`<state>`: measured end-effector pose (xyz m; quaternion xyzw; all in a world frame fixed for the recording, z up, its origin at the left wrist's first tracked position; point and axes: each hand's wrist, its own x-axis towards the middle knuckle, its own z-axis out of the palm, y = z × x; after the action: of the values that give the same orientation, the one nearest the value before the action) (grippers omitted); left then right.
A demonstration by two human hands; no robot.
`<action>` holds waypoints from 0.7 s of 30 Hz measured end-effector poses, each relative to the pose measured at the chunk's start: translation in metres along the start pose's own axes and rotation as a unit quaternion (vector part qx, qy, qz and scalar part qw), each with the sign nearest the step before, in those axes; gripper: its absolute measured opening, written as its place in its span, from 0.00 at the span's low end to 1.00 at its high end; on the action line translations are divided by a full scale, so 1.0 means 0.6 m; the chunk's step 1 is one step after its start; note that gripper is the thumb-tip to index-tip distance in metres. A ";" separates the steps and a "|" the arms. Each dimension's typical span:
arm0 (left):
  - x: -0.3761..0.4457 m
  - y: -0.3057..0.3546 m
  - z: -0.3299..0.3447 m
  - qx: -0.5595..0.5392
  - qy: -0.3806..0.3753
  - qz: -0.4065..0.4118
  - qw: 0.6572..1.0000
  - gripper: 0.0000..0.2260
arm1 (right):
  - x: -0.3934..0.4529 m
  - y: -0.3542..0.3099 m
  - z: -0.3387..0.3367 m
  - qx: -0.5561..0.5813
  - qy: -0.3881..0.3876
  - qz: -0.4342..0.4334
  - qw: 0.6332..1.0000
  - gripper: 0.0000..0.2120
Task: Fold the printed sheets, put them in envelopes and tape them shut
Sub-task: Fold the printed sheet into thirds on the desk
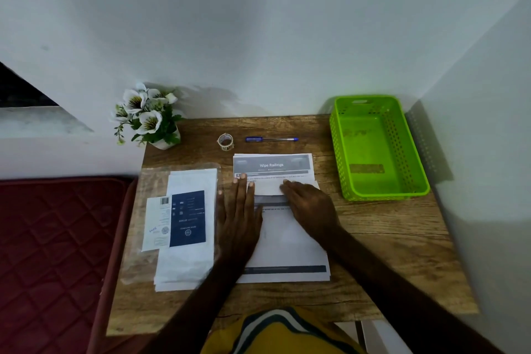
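Home bedroom corner: small wooden desk beside quilted mattress, potted flowers.

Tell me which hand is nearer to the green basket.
Right. The right hand lies on the printed sheets, a short stretch of bare table from the green basket. The left hand presses the sheets' left edge, farther away.

— How does the left hand lie?
— Flat, palm down, fingers straight and a little spread, forearm reaching in from below.
— And the right hand?
— Palm down too, fingers together, angled toward the left one.
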<state>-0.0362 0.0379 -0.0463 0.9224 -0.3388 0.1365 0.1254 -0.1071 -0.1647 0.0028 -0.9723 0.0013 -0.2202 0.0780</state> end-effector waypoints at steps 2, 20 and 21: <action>0.003 0.001 -0.001 0.003 -0.020 0.044 0.999 0.28 | -0.009 0.000 0.007 -0.019 -0.010 -0.015 1.000 0.18; 0.018 0.026 -0.021 -0.091 -0.117 0.006 0.989 0.24 | -0.039 -0.026 0.035 0.015 -0.045 0.014 0.999 0.20; 0.017 0.025 -0.019 -0.093 -0.117 0.003 0.989 0.24 | -0.034 -0.032 0.037 0.010 -0.059 0.010 0.998 0.20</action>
<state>-0.0406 0.0245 -0.0301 0.9154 -0.3650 -0.0039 0.1697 -0.1165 -0.1415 -0.0228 -0.9827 0.0042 -0.1620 0.0896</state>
